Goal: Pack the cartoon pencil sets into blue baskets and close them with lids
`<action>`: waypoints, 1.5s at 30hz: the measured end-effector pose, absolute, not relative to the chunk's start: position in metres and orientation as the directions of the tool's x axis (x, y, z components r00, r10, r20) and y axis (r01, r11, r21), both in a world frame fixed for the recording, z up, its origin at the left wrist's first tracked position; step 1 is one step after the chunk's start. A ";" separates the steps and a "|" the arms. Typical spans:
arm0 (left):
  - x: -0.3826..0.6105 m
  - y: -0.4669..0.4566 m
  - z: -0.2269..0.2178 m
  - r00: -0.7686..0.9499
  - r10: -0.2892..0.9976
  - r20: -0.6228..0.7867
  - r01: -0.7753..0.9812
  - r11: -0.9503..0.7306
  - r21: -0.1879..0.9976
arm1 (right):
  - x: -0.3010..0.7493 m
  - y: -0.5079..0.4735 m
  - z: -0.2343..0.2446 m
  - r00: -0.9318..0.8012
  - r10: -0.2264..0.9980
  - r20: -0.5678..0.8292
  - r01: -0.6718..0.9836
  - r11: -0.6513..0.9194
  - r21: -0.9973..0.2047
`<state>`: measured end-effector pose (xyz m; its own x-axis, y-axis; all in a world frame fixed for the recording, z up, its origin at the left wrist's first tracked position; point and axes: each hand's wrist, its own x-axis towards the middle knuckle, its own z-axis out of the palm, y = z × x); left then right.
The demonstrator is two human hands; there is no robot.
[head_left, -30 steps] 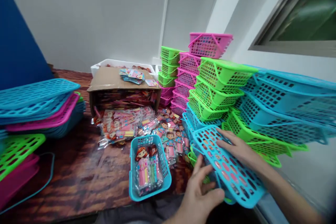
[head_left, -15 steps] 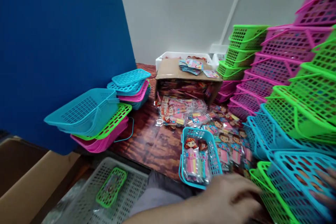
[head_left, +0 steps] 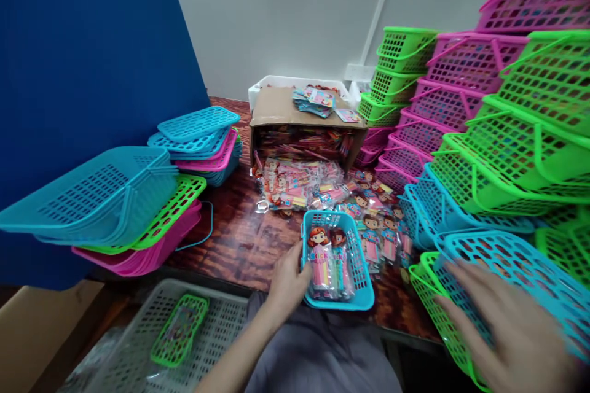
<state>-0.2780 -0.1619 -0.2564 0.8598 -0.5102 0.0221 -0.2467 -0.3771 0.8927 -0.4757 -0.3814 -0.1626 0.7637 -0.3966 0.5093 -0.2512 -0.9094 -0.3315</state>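
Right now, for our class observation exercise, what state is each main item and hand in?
Front blue basket: open, upright
Two packets: side by side inside it
Left hand: at its left rim, grip unclear
Right hand: fingers spread, blurred
Cardboard box: open toward viewer, filled
Grey crate: open, partly filled
Left blue baskets: nested, open

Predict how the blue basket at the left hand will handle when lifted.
The blue basket seems light for its size, its thin walls being full of holes. It may flex slightly at the left hand, looking like plastic. Two packets inside could slide if tilted; their wrapping looks glossy.
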 end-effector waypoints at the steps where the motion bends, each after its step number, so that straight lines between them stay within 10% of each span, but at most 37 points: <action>1: -0.278 -0.161 -0.255 0.859 -0.512 0.033 -0.264 -0.386 0.884 | -0.461 -0.365 -0.165 0.829 -0.321 0.458 -0.185 -0.930 -0.317; 9: -0.282 -0.135 -0.249 0.893 -0.445 0.069 -0.284 -0.438 0.853 | -0.327 -0.276 -0.197 0.958 0.017 -0.286 0.002 -0.999 -0.054; 17: -0.273 -0.112 -0.252 0.924 -0.378 0.061 -0.241 -0.452 0.859 | -0.310 -0.261 -0.200 0.973 0.156 -0.168 0.108 -0.958 -0.266; 27: -0.254 -0.082 -0.247 0.944 -0.312 0.110 -0.267 -0.524 0.809 | -0.288 -0.239 -0.213 0.996 0.038 -0.085 0.024 -0.986 -0.163; 36: -0.224 -0.046 -0.250 0.967 -0.249 0.058 -0.201 -0.597 0.776 | -0.265 -0.203 -0.207 0.967 0.253 0.024 0.245 -0.904 -0.350; 41: -0.173 -0.009 -0.242 0.960 -0.280 0.006 -0.197 -0.658 0.727 | -0.273 -0.266 -0.211 0.926 -0.035 0.375 0.171 -0.847 -0.503; 45: -0.127 0.016 -0.230 0.967 -0.255 0.007 -0.227 -0.846 0.483 | -0.277 -0.370 -0.245 0.813 -0.505 0.291 -0.365 -0.830 -0.421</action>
<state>-0.1271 0.0159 -0.2298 0.9669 -0.2551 0.0074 -0.2269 -0.8457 0.4831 -0.2772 -0.3705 -0.2452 0.8126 -0.5051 0.2908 -0.3652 -0.8301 -0.4214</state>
